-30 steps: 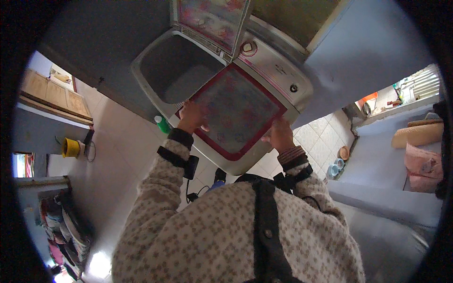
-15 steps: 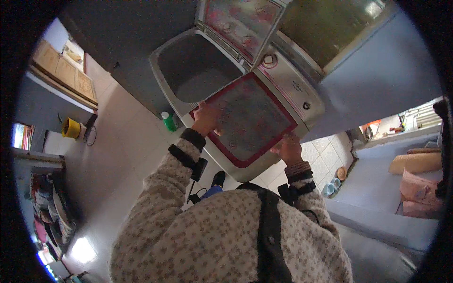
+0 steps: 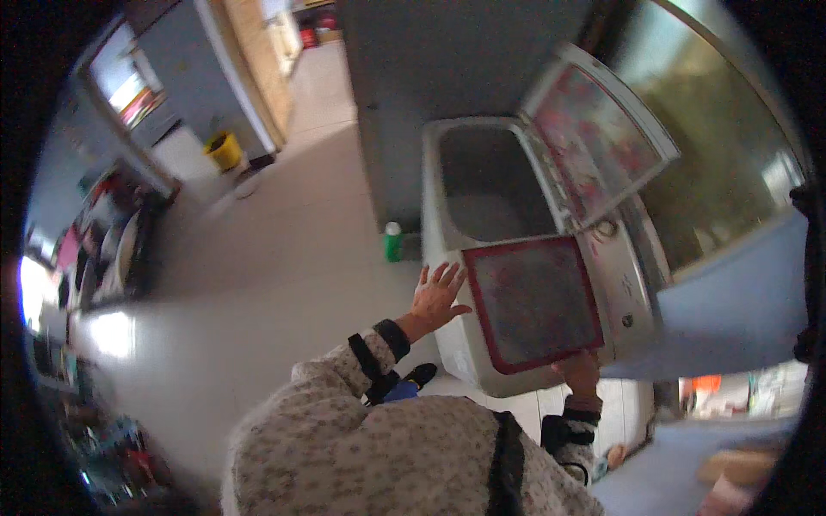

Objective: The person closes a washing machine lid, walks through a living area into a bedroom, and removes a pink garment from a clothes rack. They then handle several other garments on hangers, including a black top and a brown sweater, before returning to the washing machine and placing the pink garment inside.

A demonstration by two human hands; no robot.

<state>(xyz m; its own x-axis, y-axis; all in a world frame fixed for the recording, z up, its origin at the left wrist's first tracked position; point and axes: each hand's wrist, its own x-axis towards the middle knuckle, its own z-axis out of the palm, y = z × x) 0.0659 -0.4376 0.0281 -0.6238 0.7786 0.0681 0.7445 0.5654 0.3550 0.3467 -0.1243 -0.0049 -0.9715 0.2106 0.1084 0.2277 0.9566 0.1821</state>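
A twin-tub washing machine (image 3: 456, 353) stands before me, whitish with rounded corners. The raised lid (image 3: 594, 129), see-through with a pink pattern, leans back above the open tub (image 3: 495, 185), whose inside looks dark grey. Over the other compartment lies a closed lid (image 3: 538, 301) with a dark red border. My left hand (image 3: 437, 297) is open, fingers spread, at the machine's left rim beside this closed lid, holding nothing. At the closed lid's near right corner is my right hand (image 3: 581, 374); its fingers are blurred and partly lost against the lid's edge.
A green bottle with a white cap (image 3: 393, 242) stands on the floor left of the machine. Further off are a yellow bucket (image 3: 224, 152) and a doorway (image 3: 258, 77). A control panel (image 3: 621, 275) runs along the machine's back, beneath a window (image 3: 731, 146).
My view has swung left, so the machine now sits further right. My left hand has drawn off the closed lid to the left rim with fingers spread. The right stays near the corner.
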